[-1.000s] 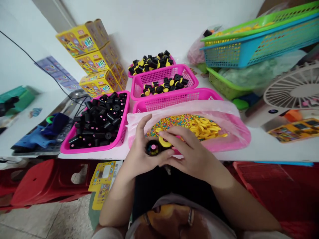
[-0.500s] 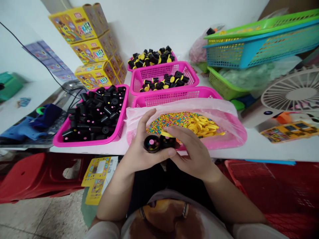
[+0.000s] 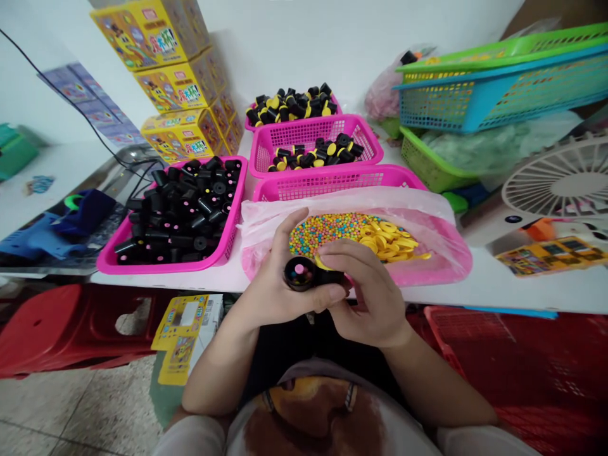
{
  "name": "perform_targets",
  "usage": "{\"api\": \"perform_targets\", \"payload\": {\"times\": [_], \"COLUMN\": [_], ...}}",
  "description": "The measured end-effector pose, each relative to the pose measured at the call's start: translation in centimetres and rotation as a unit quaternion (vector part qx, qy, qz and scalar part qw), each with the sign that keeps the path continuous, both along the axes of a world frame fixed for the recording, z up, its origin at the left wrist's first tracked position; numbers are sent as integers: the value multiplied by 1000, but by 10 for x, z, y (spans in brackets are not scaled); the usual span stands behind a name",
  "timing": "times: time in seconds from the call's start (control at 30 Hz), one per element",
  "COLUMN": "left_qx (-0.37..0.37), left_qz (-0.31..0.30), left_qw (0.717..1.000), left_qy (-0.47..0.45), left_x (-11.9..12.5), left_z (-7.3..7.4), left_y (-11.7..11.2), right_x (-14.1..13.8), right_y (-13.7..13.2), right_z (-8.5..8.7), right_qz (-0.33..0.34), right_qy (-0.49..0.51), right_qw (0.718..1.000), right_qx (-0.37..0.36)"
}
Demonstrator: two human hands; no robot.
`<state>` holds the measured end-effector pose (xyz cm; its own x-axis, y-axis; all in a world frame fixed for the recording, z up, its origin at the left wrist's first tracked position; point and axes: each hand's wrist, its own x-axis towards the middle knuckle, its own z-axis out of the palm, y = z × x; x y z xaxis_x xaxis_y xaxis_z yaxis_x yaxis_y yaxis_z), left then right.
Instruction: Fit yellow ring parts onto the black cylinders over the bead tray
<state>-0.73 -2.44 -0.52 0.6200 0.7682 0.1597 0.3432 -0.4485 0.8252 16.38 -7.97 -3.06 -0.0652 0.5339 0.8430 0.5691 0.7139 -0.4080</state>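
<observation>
In the middle of the view my left hand (image 3: 270,292) is closed around a small black cup (image 3: 289,282). Its open mouth faces me, showing a pink peg and a few coloured beads inside. Right beside it is a second black cup (image 3: 332,277), partly hidden by fingers, with a yellow ring-shaped lid (image 3: 323,263) at its top. The fingers of my right hand (image 3: 373,294) press on that lid and cup, while my left thumb reaches under it. Just beyond my hands, a plastic-lined pink tray (image 3: 458,269) holds coloured beads (image 3: 318,231) and yellow rings (image 3: 387,240).
A pink basket (image 3: 232,234) full of black cups stands at left. Behind are pink baskets (image 3: 373,140) with yellow-lidded cups. Stacked yellow boxes (image 3: 175,92) rise at back left. Green and blue baskets (image 3: 475,104) and a fan (image 3: 565,177) stand at right.
Both hands have shifted slightly right in view. The cup with the yellow lid has tipped over sideways, and its lid now leans toward the open cup. The right fingers have curled further over it.
</observation>
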Motion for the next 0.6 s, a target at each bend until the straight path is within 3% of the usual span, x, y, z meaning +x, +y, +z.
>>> {"api": "perform_targets", "payload": {"times": [0.2, 0.33, 0.43, 0.6], "left_qx": [-140, -146, -154, -194], "left_qz": [-35, -67, -94, -88], "left_qw": [984, 969, 951, 936], "left_qy": [-103, -188, -249, -281], "left_x": [11, 15, 16, 16], "left_z": [3, 1, -4, -7], "left_y": [-5, -4, -4, -9], "right_x": [-4, -4, -3, -2], "right_y": [-1, 0, 1, 2], "right_z": [-1, -3, -2, -1], "right_qz": [-35, -47, -19, -17], "right_qy": [-5, -3, 31, 60], "right_qw": [998, 995, 998, 997], "right_qx": [56, 84, 57, 46]}}
